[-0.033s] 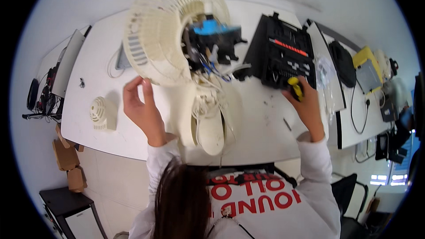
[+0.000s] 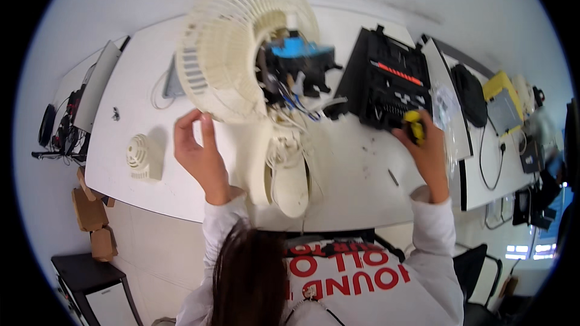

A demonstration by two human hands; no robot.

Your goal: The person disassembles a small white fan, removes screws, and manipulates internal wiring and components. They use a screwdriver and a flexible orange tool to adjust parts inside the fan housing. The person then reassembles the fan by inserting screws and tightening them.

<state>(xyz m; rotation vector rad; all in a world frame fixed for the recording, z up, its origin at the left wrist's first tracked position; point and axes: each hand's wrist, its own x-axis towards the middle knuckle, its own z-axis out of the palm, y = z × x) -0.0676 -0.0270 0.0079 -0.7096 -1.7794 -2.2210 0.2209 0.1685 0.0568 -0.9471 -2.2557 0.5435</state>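
At left on the white tabletop (image 2: 356, 202), we see a cream plastic, domed, vented cover (image 2: 144, 158). Next, the left hand (image 2: 202, 160), well apart from the right, brings curved thumb and fingers to the lower rim of a cream plastic, ribbed, round fan cage (image 2: 223, 63); whether they grip it, we cannot tell. At centre, we note a cream elongated base (image 2: 292, 193) bearing coiled cable, below a black motor assembly with a blue top (image 2: 311, 63). Rightward, the right hand (image 2: 428, 151) clasps a yellow-and-black rounded object (image 2: 414, 127) beside an open black toolcase (image 2: 370, 60).
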